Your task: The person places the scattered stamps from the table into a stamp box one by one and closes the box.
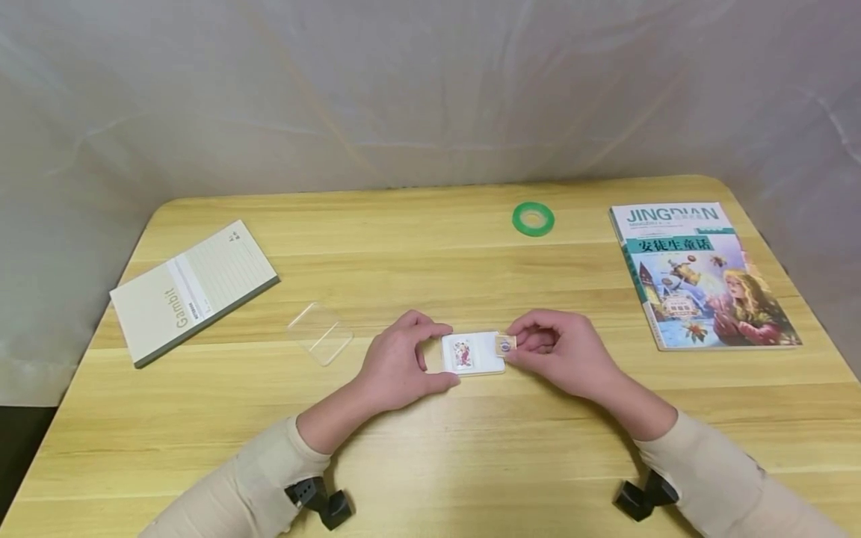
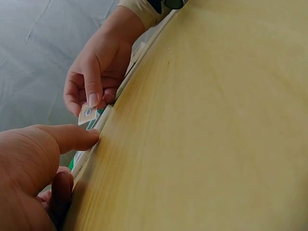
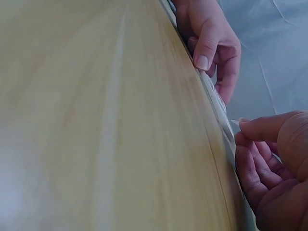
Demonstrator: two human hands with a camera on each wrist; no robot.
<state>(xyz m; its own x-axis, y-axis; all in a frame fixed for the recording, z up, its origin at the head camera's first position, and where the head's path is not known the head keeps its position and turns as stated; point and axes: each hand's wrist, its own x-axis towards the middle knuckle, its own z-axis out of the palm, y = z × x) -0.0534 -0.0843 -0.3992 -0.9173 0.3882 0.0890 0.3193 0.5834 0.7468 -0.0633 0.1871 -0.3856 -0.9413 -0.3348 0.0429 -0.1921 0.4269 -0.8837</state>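
nearest, on the near side of the white case (image 1: 486, 360): pale sleeves (image 1: 258, 467) with black wrist devices (image 1: 335, 510), above bare worktop (image 1: 484, 471). next, at the case itself: apparently flat on the worktop, clear at the rim, with a small printed picture (image 1: 463, 355) on its left half. left hand (image 1: 398, 368) clamped on the left end of the case, with thumb along the near long edge and forefinger at the far one. right hand (image 1: 561, 350) just off the right end, with thumb and fingertips pinching a small square piece (image 1: 505, 345), seen from the head view over the far right corner of the case; contact between piece and case impossible to tell.

handling, judged by look: for the case, light, stiff and smooth, likely to slide under a sideways push; best held by the long edges, away from the white face. for the square piece, thin and nearly weightless, liable to crease, or to cling if sticky-backed; best taken by one outer edge, with the emblem uncovered.

farther out: to the left of the case, a clear plastic plate (image 1: 321, 333); well to its left and beyond, a notebook (image 1: 195, 291); well to its right and beyond, an illustrated book (image 1: 702, 278). farther still, beyond the case and slightly right, a green tape roll (image 1: 520, 219). farthest, behind all, grey sheeting (image 1: 430, 90).
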